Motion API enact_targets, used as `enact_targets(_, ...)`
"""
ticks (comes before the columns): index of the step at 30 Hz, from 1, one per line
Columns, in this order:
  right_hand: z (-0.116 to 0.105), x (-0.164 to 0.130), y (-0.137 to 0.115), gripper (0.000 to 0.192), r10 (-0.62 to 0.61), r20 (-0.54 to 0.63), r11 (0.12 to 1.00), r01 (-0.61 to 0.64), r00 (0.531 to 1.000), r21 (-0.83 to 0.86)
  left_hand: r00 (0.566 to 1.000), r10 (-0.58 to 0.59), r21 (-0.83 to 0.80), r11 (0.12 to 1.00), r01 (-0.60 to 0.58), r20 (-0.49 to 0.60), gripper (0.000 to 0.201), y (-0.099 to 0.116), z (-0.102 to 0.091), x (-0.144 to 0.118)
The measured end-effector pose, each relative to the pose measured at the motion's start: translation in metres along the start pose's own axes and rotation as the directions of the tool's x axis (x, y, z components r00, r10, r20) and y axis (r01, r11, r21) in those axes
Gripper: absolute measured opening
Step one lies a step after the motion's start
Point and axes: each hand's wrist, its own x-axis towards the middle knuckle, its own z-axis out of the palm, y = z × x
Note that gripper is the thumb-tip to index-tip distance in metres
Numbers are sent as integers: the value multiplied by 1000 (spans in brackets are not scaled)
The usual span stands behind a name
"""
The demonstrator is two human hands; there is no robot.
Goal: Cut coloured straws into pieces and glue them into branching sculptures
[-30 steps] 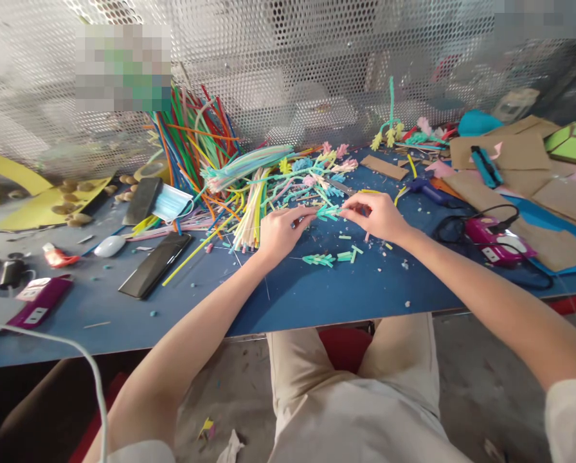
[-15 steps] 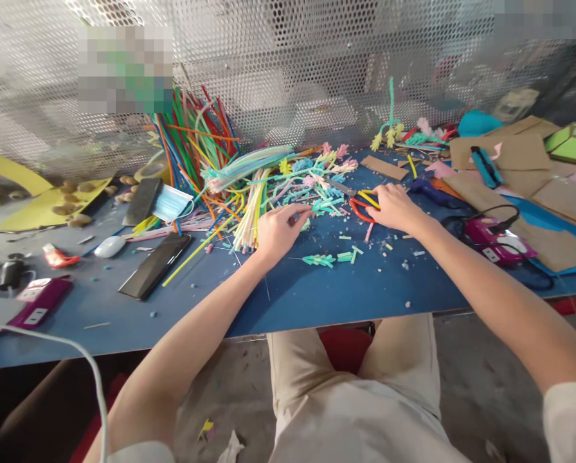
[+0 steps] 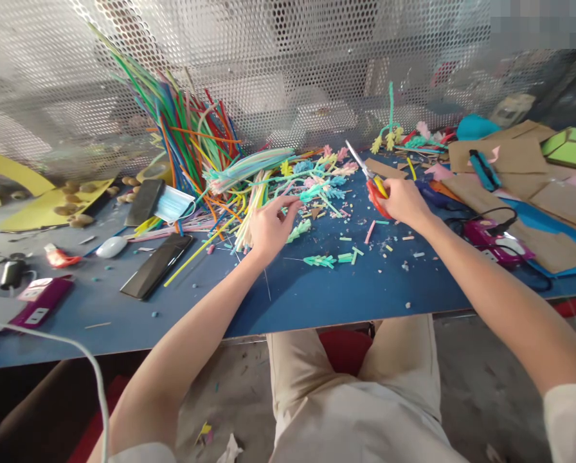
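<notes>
My left hand [image 3: 270, 226] is closed in a pinch at the end of a teal pipe-cleaner sprig [image 3: 310, 193], just in front of the heap. In my right hand [image 3: 406, 200] is a pair of scissors [image 3: 377, 186] with red and yellow handles, the blades tilted up and away to the left. A pale green sprig [image 3: 299, 231] lies beside my left hand. Nearer the table edge rest another teal sprig [image 3: 319, 260] on a thin wire and several short cut pieces [image 3: 350, 256]. Pink, blue and yellow pipe-cleaner sprigs [image 3: 333, 162] are piled behind.
Bundles of pipe cleaners [image 3: 250, 168] lean toward a perforated metal screen [image 3: 312, 71]. To the left are a black phone [image 3: 157, 265], a face mask [image 3: 173, 204] and a white mouse [image 3: 111, 247]. Cardboard [image 3: 500, 154], a glue gun [image 3: 435, 191] and a purple power strip [image 3: 497, 239] lie right.
My right hand has lifted the scissors off the heap, and their blades now point upward. My left hand has shifted slightly left and up with the teal sprig, uncovering the pale green one.
</notes>
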Motion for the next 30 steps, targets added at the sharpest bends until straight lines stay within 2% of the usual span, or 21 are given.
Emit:
enact_targets(3, -5, -6, -2, 42, -55, -173, 985, 81, 983, 149, 997, -59, -82, 995, 56, -42, 26, 2, -2, 2)
enact_targets(6, -5, -14, -9, 46, -164, -287, 964, 215, 944, 154, 994, -84, -160, 984, 73, -65, 27, 4, -2, 1)
enact_targets(13, 4, -24, -20, 55, -424, -375, 882, 471, 824, 36, 991, -82, -243, 968, 53, -110, 29, 3, 0, -3)
enact_targets(18, 8, -27, -25, 53, -523, -390, 824, 567, 758, -4, 991, -47, -260, 966, 13, -127, 26, 7, 3, -7)
enact_targets(22, 10, -28, -29, 53, -528, -399, 818, 575, 750, -3, 992, -24, -272, 962, -11, -123, 27, 10, 4, -11)
enact_targets(25, 10, -29, -31, 56, -511, -399, 826, 563, 761, 16, 992, -17, -270, 963, -17, -122, 29, 13, 4, -12)
enact_targets(30, 4, -33, -36, 57, -446, -278, 876, 478, 851, 58, 994, -33, -277, 961, 2, -105, 30, 16, 3, -13)
